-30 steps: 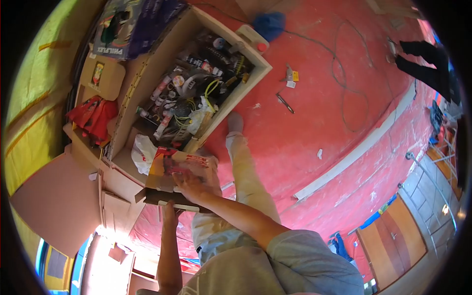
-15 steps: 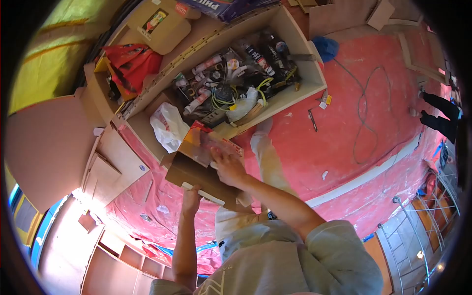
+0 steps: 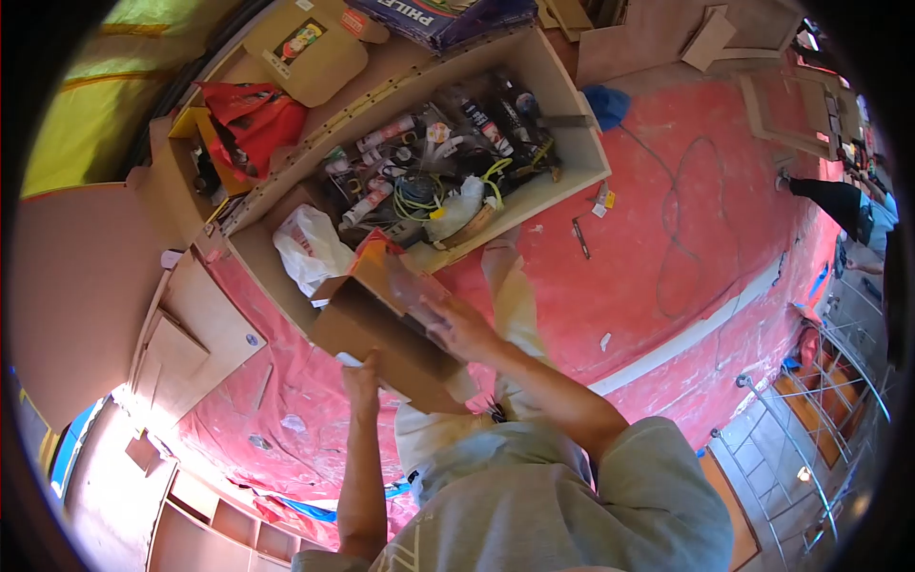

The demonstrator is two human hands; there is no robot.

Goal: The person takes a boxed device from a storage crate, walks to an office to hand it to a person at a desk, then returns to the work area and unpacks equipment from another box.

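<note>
An open cardboard box (image 3: 386,345) is tilted above my legs, its brown inside facing me and its printed red side turned away. My left hand (image 3: 360,377) grips the near edge of the box at its flap. Against the far printed side lies my right hand (image 3: 457,327), its fingers spread and somewhat blurred. Just beyond the box is a long wooden crate (image 3: 519,212) filled with tubes, bottles and coiled yellow-green cord (image 3: 419,198). A white plastic bag (image 3: 311,250) sits in the crate's near left end.
A red cloth (image 3: 250,124) hangs over a smaller box at the left. On the red floor (image 3: 667,238) lie a pen-like tool (image 3: 581,238), a tagged item (image 3: 602,199) and a looped cable. Another person (image 3: 839,205) stands at the far right, near metal scaffolding (image 3: 791,448).
The box has tipped so that its open inside faces me. My right hand has moved along its far side. The view has swung, and the other person has shifted.
</note>
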